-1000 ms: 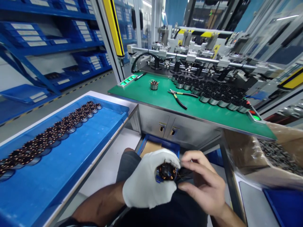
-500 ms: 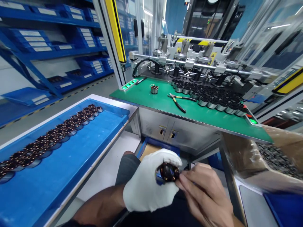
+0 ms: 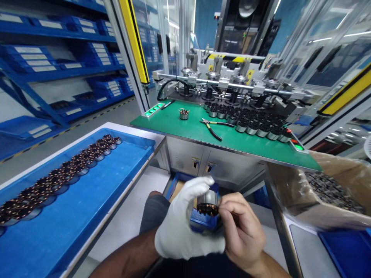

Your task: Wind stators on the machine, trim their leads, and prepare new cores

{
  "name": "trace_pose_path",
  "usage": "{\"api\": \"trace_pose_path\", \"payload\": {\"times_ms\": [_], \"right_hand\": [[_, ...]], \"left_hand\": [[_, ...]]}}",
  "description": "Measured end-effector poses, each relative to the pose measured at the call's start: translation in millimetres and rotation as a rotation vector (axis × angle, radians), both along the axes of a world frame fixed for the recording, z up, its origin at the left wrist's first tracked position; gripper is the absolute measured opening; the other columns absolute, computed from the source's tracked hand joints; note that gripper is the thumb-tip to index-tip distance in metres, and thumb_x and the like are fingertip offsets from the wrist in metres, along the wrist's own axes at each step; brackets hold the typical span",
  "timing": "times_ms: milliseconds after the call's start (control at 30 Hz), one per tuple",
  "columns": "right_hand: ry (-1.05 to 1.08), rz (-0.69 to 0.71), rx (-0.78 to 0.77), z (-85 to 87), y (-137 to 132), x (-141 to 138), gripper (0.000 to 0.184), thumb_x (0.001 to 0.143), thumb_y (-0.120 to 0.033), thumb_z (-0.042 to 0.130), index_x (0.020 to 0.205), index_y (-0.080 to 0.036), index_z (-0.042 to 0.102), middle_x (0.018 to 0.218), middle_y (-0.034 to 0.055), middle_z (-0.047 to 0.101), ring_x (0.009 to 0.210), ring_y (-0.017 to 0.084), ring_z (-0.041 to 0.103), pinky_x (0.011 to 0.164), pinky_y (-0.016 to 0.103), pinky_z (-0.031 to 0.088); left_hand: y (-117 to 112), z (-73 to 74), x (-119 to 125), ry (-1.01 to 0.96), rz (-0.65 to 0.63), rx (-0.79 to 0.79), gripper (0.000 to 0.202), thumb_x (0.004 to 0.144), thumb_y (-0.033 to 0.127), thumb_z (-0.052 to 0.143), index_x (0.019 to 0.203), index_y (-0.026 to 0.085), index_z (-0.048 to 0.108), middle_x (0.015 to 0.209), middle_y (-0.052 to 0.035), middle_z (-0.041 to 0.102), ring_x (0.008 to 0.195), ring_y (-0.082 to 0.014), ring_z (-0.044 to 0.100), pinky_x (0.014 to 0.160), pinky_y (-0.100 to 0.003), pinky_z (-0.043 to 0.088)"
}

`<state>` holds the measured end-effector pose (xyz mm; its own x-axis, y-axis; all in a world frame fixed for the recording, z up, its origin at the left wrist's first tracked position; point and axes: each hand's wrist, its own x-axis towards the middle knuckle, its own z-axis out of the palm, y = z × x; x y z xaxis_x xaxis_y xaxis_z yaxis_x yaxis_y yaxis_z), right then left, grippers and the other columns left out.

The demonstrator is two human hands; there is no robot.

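Note:
In front of my lap a motor stator (image 3: 208, 201) hangs tilted, its smooth metal side up and its copper-wound end facing down. My bare right hand (image 3: 242, 227) pinches it at its right edge; whether the fingertips grip the rim or a wire there is hidden. My left hand (image 3: 185, 222), in a white glove, is spread wide around the stator's left side, thumb and fingers apart, and seems not to close on it. On the green bench top (image 3: 162, 125) stand a single stator (image 3: 183, 114) with wire ends sticking up and a pair of cutting pliers (image 3: 214, 127) lying with its jaws apart.
Rows of black-topped stators (image 3: 249, 119) stand on the bench before a machine with clamps (image 3: 232, 83). At left, a blue tray (image 3: 116, 170) holds copper-wound stators (image 3: 60, 175). A carton (image 3: 292, 181) of small parts stands at right. A blue bin (image 3: 175, 181) sits below the bench.
The stator has turned from its wound end facing me to its metal side showing. My left fingers have spread wider around it. The view has shifted slightly.

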<state>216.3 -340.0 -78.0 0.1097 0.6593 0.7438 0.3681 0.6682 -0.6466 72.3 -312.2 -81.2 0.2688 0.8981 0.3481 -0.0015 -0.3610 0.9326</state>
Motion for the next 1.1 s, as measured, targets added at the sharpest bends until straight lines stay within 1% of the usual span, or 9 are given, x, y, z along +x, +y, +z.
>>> {"api": "trace_pose_path", "payload": {"times_ms": [100, 267, 367, 433, 567, 700, 900, 1000, 1100], "right_hand": [[-0.096, 0.047, 0.049, 2.2, 4, 8, 0.021, 0.083, 0.0, 0.053, 0.091, -0.018, 0.06, 0.074, 0.0027, 0.06, 0.067, 0.013, 0.059, 0.056, 0.025, 0.05], [-0.225, 0.069, 0.096, 4.1, 6, 18, 0.022, 0.083, 0.001, 0.056, 0.096, -0.017, 0.059, 0.075, 0.003, 0.061, 0.068, 0.013, 0.059, 0.057, 0.024, 0.05], [-0.258, -0.046, 0.079, 3.1, 6, 16, 0.018, 0.085, 0.0, 0.058, 0.092, -0.016, 0.06, 0.074, 0.0028, 0.061, 0.067, 0.012, 0.058, 0.056, 0.023, 0.048], [-0.219, -0.081, 0.046, 3.0, 7, 14, 0.016, 0.086, 0.0, 0.057, 0.088, -0.016, 0.06, 0.074, 0.0024, 0.06, 0.067, 0.011, 0.057, 0.058, 0.022, 0.047], [-0.161, -0.031, 0.035, 5.2, 9, 14, 0.017, 0.086, 0.001, 0.056, 0.088, -0.015, 0.06, 0.074, 0.0021, 0.059, 0.068, 0.01, 0.056, 0.06, 0.022, 0.048], [-0.229, 0.078, 0.074, 9.1, 10, 20, 0.02, 0.084, 0.002, 0.056, 0.092, -0.015, 0.06, 0.075, 0.0026, 0.06, 0.069, 0.011, 0.058, 0.059, 0.022, 0.049], [-0.336, 0.159, 0.122, 16.4, 9, 24, 0.019, 0.084, 0.001, 0.056, 0.094, -0.015, 0.06, 0.074, 0.0035, 0.063, 0.07, 0.013, 0.06, 0.059, 0.023, 0.05], [-0.368, 0.086, 0.126, 18.7, 9, 21, 0.017, 0.084, 0.001, 0.058, 0.093, -0.013, 0.061, 0.073, 0.0037, 0.063, 0.068, 0.012, 0.059, 0.06, 0.022, 0.05], [-0.352, -0.041, 0.083, 18.9, 10, 17, 0.014, 0.085, 0.0, 0.059, 0.089, -0.014, 0.062, 0.073, 0.0036, 0.062, 0.067, 0.01, 0.058, 0.058, 0.021, 0.049]], "left_hand": [[17, 5.6, -15, 0.039, -0.158, -0.209, 0.058, 0.08, 0.072, 0.053, 0.093, 0.017, 0.065, 0.087, -0.0099, 0.072, 0.088, -0.0244, 0.069, 0.077, -0.035, 0.057], [34, 3.9, -31, 0.11, -0.66, -0.473, 0.068, 0.092, 0.068, 0.034, 0.073, 0.01, 0.065, 0.06, -0.0062, 0.064, 0.045, -0.0092, 0.051, 0.044, -0.021, 0.039], [28, -0.6, -26, -0.102, -0.552, -0.485, 0.04, 0.085, 0.048, 0.065, 0.109, 0.016, 0.062, 0.083, -0.0022, 0.066, 0.058, -0.0078, 0.056, 0.051, -0.017, 0.043], [23, -3.1, -20, -0.288, -0.513, -0.537, 0.048, 0.077, 0.03, 0.078, 0.12, 0.025, 0.057, 0.098, -0.001, 0.065, 0.068, -0.0077, 0.06, 0.06, -0.017, 0.048], [21, -2.2, -14, -0.59, -0.452, -0.479, 0.034, 0.072, 0.01, 0.079, 0.099, 0.024, 0.064, 0.109, -0.0015, 0.065, 0.098, -0.0145, 0.065, 0.087, -0.025, 0.051], [29, -0.3, -17, -0.713, -0.366, -0.528, 0.028, 0.077, 0.024, 0.077, 0.102, 0.024, 0.064, 0.103, -0.0021, 0.068, 0.112, -0.0218, 0.062, 0.097, -0.034, 0.048], [32, -17.0, -24, -0.17, -0.708, -0.757, 0.067, 0.085, 0.072, 0.047, 0.071, 0.008, 0.067, 0.057, -0.0045, 0.058, 0.05, -0.0095, 0.051, 0.047, -0.02, 0.04], [26, -15.3, -21, -0.205, -0.737, -0.748, 0.053, 0.084, 0.061, 0.059, 0.088, 0.009, 0.065, 0.059, -0.0026, 0.06, 0.043, -0.0091, 0.05, 0.041, -0.019, 0.036], [22, -5.7, -15, -0.472, -0.604, -0.702, 0.05, 0.071, 0.024, 0.081, 0.113, 0.02, 0.056, 0.091, -0.0023, 0.069, 0.066, -0.0123, 0.066, 0.055, -0.018, 0.049]]}}
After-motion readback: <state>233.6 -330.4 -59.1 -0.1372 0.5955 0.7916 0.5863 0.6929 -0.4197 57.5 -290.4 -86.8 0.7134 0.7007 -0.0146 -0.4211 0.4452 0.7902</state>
